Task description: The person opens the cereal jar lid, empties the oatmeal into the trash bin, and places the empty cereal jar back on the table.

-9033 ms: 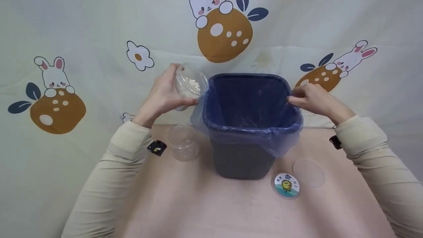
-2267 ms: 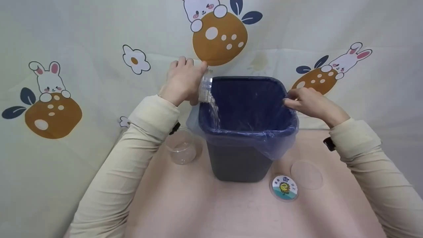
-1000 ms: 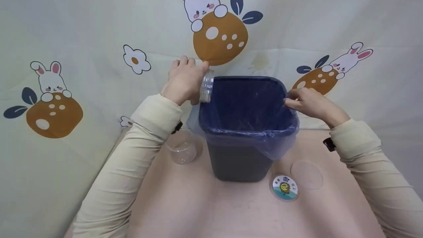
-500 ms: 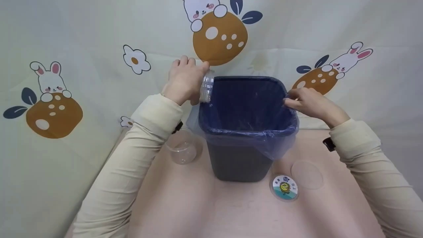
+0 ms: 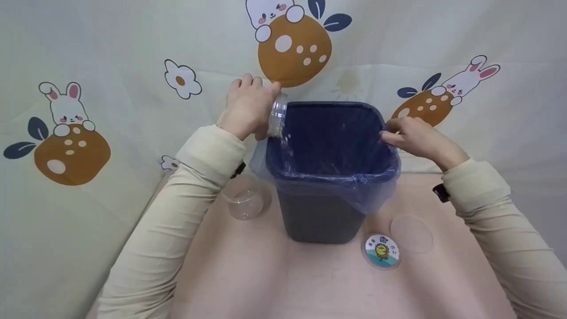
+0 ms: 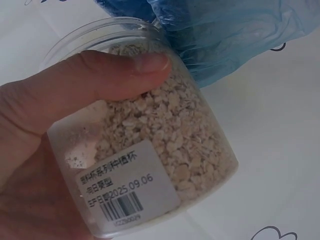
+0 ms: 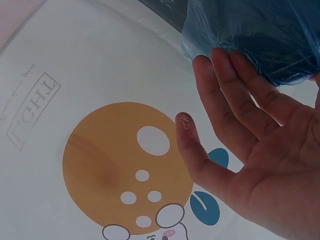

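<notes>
One clear jar (image 5: 277, 116) tips over the left rim of the bin (image 5: 323, 217) in the head view, half hidden by the left hand (image 5: 248, 104), its grip curled round it, while the right hand (image 5: 414, 136) pinches the opposite rim; on the worktop (image 5: 319, 283) the bin separates a clear cup (image 5: 245, 204) from a printed disc (image 5: 382, 251). The left wrist view shows pale flakes (image 6: 175, 145) in the jar. In the right wrist view, outstretched fingers (image 7: 240, 97) reach the blue liner (image 7: 280, 35).
</notes>
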A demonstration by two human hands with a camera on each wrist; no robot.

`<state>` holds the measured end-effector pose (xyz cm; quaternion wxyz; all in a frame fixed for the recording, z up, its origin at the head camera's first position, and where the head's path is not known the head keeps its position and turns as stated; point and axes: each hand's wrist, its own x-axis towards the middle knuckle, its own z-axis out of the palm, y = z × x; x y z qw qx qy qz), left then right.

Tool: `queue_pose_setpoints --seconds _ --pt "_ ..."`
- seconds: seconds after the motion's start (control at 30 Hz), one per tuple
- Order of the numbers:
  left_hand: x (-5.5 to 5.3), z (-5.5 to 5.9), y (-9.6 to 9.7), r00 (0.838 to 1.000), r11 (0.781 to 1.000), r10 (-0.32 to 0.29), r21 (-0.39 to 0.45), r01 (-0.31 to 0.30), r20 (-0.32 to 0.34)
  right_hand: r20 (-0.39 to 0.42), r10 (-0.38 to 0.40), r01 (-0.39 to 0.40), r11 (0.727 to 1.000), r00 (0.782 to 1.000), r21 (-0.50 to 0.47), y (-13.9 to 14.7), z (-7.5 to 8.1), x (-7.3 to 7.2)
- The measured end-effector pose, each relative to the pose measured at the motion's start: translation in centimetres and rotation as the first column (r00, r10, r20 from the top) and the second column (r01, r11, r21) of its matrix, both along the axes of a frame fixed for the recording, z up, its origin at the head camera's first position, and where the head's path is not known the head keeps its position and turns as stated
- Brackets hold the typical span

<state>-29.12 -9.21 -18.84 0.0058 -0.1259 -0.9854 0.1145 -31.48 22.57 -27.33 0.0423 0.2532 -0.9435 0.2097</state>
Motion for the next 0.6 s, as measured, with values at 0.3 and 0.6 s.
queue_pose_setpoints --seconds 0.3,0.6 --pt "0.01 0.01 -0.01 1.0 1.0 -0.002 -0.015 0.002 -0.003 -0.012 -0.004 0.004 1.0 1.0 0.001 -0.11 -0.08 0.01" --pt "0.03 0.07 0.06 1.0 1.0 0.011 -0.008 -0.011 0.016 0.003 -0.017 0.017 1.0 1.0 -0.004 -0.02 -0.07 0.03"
